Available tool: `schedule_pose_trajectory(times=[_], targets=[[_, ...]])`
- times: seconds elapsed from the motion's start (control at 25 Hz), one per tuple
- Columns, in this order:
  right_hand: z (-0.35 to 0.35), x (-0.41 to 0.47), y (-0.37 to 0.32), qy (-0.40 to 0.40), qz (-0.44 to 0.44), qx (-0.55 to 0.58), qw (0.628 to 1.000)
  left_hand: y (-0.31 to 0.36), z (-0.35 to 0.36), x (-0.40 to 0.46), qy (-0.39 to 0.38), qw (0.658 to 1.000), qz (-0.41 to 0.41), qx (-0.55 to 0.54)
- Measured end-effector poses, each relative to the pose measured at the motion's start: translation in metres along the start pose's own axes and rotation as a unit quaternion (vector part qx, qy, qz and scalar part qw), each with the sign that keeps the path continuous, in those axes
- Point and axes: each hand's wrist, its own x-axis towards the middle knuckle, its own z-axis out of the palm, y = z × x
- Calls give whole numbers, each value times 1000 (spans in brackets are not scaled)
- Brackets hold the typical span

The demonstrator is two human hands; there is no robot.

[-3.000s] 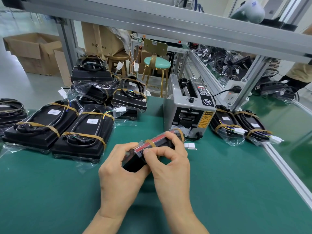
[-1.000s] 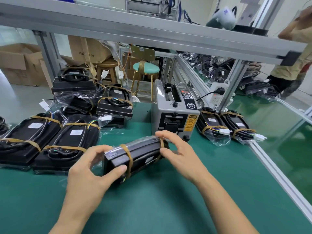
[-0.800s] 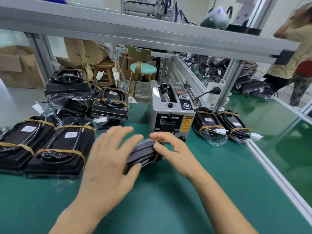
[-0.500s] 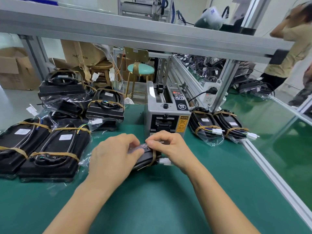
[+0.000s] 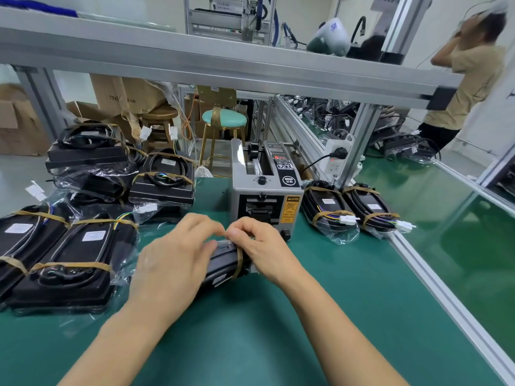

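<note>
Grip first: with fingers of left hand [image 5: 172,263] curled over black unit [image 5: 223,264] and right hand [image 5: 262,246] pinching its top edge, smooth tape band [image 5: 238,263] flat, steadied on table [image 5: 250,330].

Just beyond the fingers [image 5: 211,227], the dispenser's [image 5: 264,190] yellow label [image 5: 291,208] reads "CAUTION"; far beyond them leftward, a carton [image 5: 125,93] shows "CM".
</note>
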Motion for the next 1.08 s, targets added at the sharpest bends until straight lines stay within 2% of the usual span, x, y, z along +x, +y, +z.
schedule_pose_trajectory(times=[0.08,0.12,0.2,0.28,0.32,0.64,0.76,0.84,0.88,1.0,1.08], targets=[[1,1,2,2,8,38,999,-3,-3,-10,-22,996,80,44],[3,0,5,24,17,68,997,-4,-4,-14,-23,994,85,63],[5,-1,13,141,52,122,981,-6,-3,-16,-18,994,76,77],[-1,3,23,277,109,133,945,-5,1,-17,-8,993,73,91],[-5,8,26,313,136,127,932,-5,4,-17,-1,992,78,95],[-3,44,19,376,229,144,886,-6,11,-23,24,990,89,110],[-2,48,11,393,255,208,859,-5,10,-25,25,991,81,105],[-3,38,-2,378,263,291,839,-4,9,-25,12,993,64,96],[-5,28,-7,342,248,329,845,-4,8,-24,4,995,53,88],[1,-14,-20,162,166,316,920,-3,7,-21,-12,998,19,62],[10,-35,-21,124,151,293,936,1,7,-20,-15,999,-9,50]])
